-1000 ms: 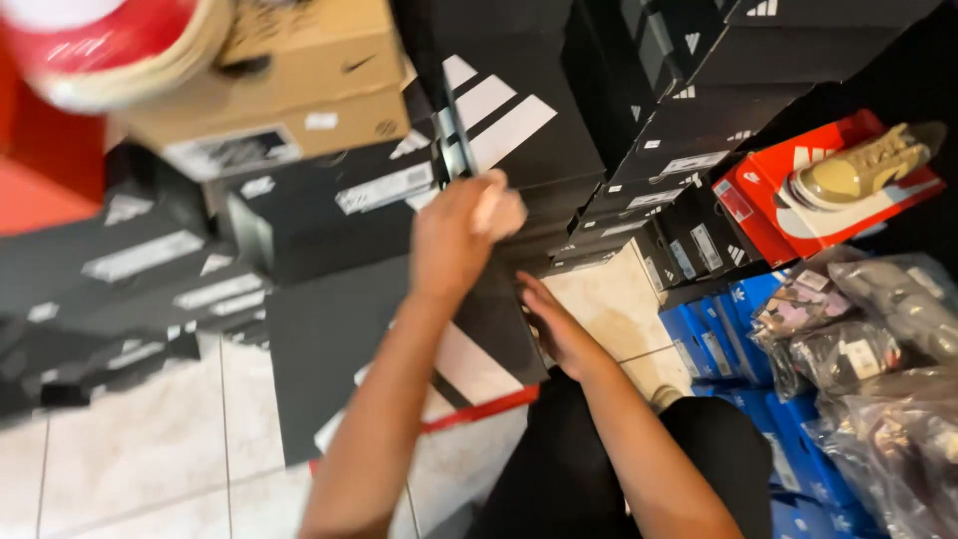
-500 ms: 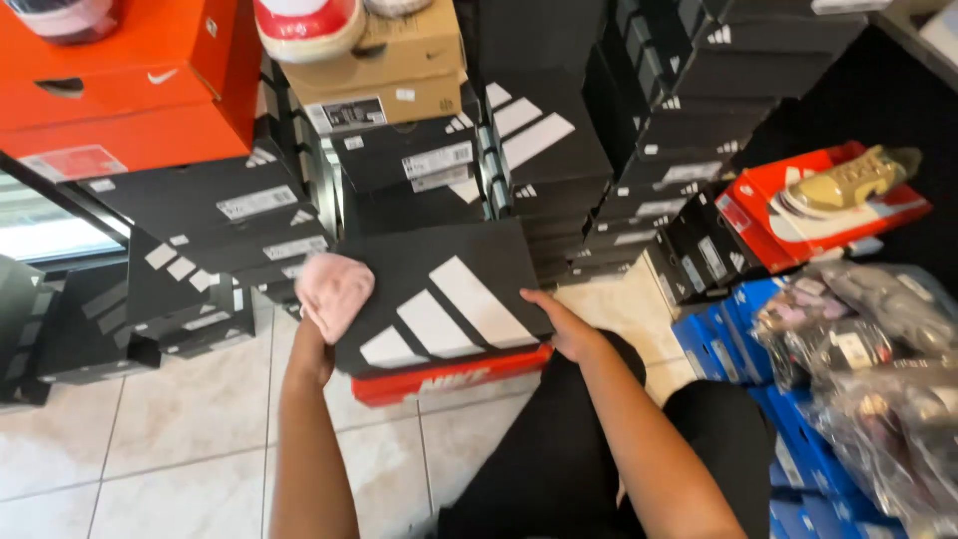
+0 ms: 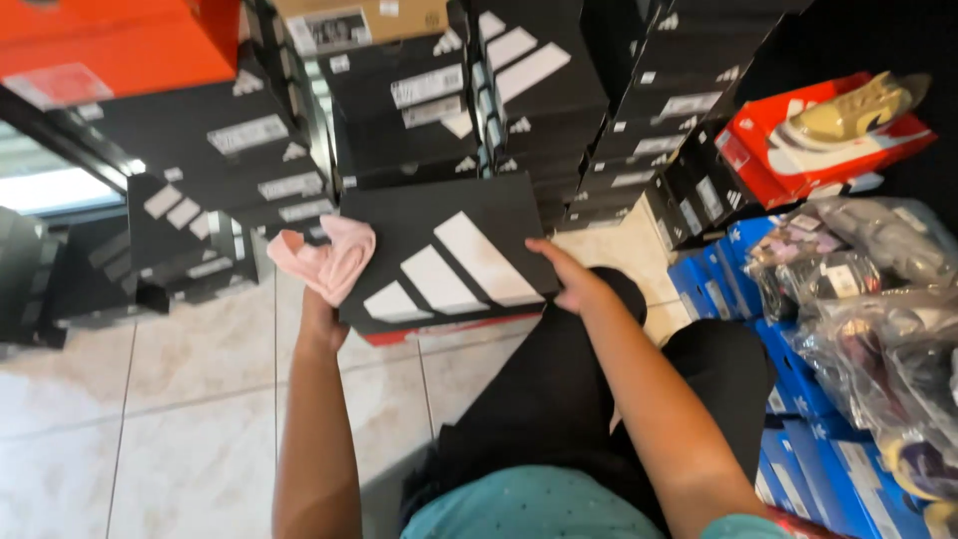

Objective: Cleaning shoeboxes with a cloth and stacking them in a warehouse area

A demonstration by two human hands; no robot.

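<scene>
A black shoe box (image 3: pixel 439 255) with three white slanted stripes on its lid lies flat in front of me, on top of a red box whose edge shows beneath. My left hand (image 3: pixel 321 299) grips the box's left side, and a pink cloth (image 3: pixel 324 258) covers most of that hand. My right hand (image 3: pixel 569 281) holds the box's right edge with the fingers spread along it. My black-trousered knee sits just below the box.
Tall stacks of black shoe boxes (image 3: pixel 539 90) rise behind, with orange boxes (image 3: pixel 120 45) top left. An open red box with a shoe (image 3: pixel 828 130) lies right, above blue boxes (image 3: pixel 718 279) and bagged shoes (image 3: pixel 878 299). The floor (image 3: pixel 160 419) is pale tile.
The striped black box has come down from the stack into both hands and now lies flat in front of me. My left hand dropped from up high to the box's left side, cloth still in it.
</scene>
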